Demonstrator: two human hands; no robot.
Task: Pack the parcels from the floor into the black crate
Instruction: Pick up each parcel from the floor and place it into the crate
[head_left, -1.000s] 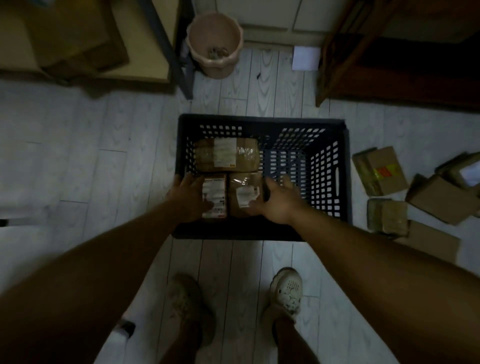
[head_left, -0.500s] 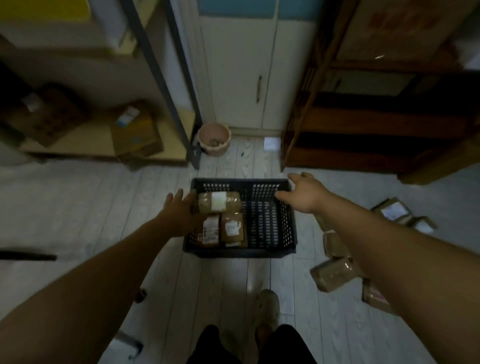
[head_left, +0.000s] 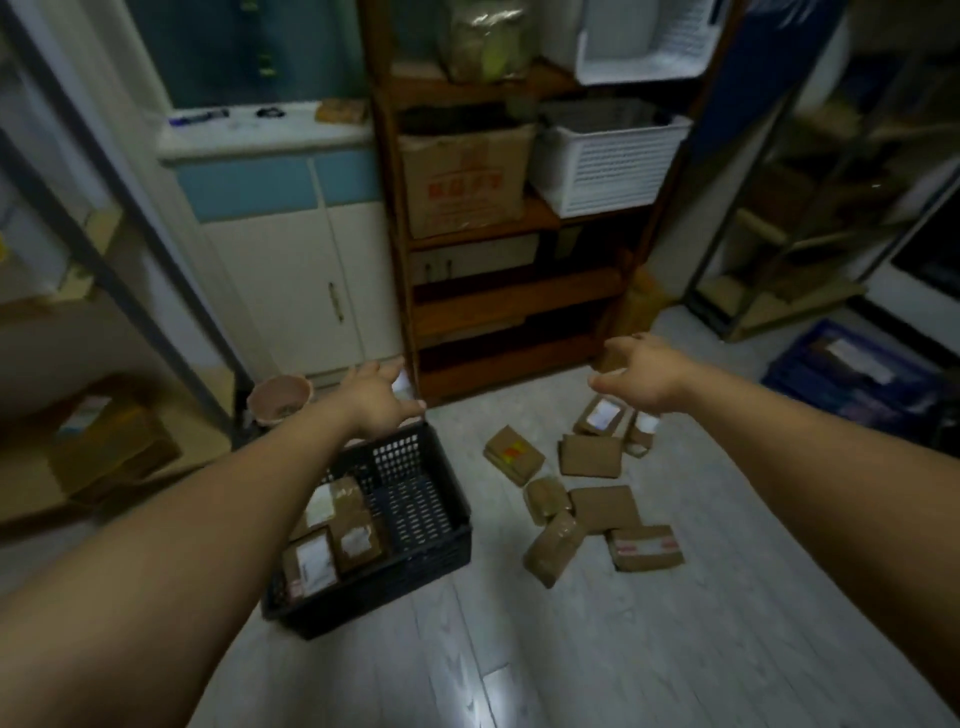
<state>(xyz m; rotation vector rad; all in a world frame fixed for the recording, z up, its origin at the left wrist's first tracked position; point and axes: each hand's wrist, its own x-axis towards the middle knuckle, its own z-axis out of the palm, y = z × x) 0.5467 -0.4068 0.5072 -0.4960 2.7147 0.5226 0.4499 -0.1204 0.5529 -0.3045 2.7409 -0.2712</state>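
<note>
Black plastic mesh makes up the crate (head_left: 410, 512), which stands on the pale plank floor (head_left: 597, 649) left of centre. Three packed parcels (head_left: 358, 540) in brown wrap with white labels lie flat in its left half, two side by side at the near wall and one behind them; its right half shows bare mesh. Just to the right of the crate, eight loose parcels (head_left: 605, 506) lie scattered on the floor, some touching, one with a red and yellow label. Both hands are out in front, fingers spread and relaxed, holding nothing. The left hand (head_left: 376, 402) hovers over the crate's far rim, and the right hand (head_left: 641, 376) hovers above the far end of the loose parcels. Behind them stands a wooden shelf (head_left: 519, 312) with a cardboard box (head_left: 462, 179) and a white basket (head_left: 608, 166). A pink bucket (head_left: 280, 402) sits by a white cabinet (head_left: 301, 280).
</note>
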